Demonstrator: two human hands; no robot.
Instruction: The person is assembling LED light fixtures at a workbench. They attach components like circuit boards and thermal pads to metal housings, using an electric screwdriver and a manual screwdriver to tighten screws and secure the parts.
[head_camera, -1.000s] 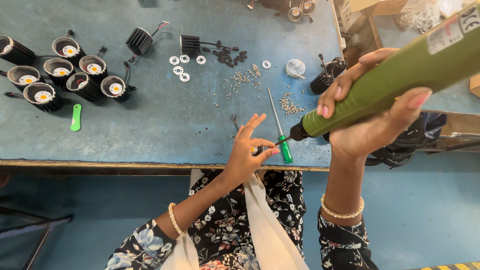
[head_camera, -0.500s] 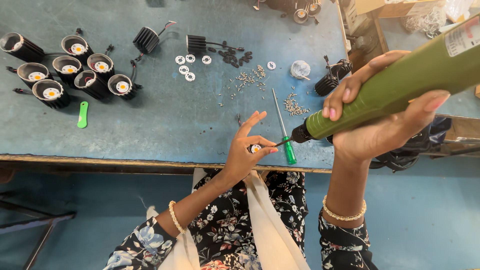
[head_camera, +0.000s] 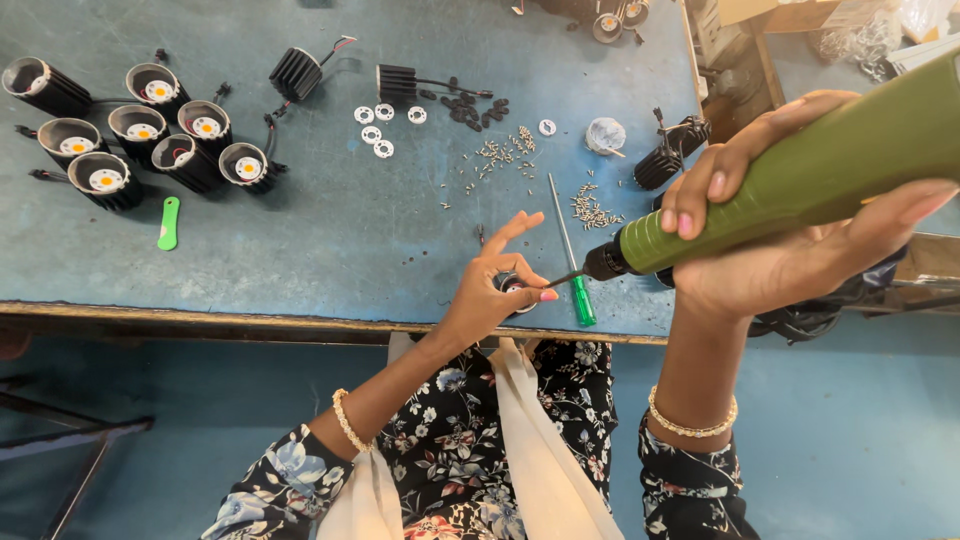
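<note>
At the near edge of the tabletop (head_camera: 300, 240) we pinch a small round lamp part (head_camera: 512, 284) in our left hand (head_camera: 495, 295), spare fingers fanned out. Our right hand (head_camera: 790, 240) wraps tightly around the green power screwdriver (head_camera: 800, 190), its bit meeting the part. We judge a screw is going in; next it needs steady, straight pressure.

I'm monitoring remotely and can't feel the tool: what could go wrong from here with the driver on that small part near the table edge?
The green power screwdriver has its bit at the small round part, which the left hand pinches; a slip could hit the fingertips. The part sits close to the table edge, so it might drop off. The green-handled screwdriver lies just beside it and could be knocked away.
</note>
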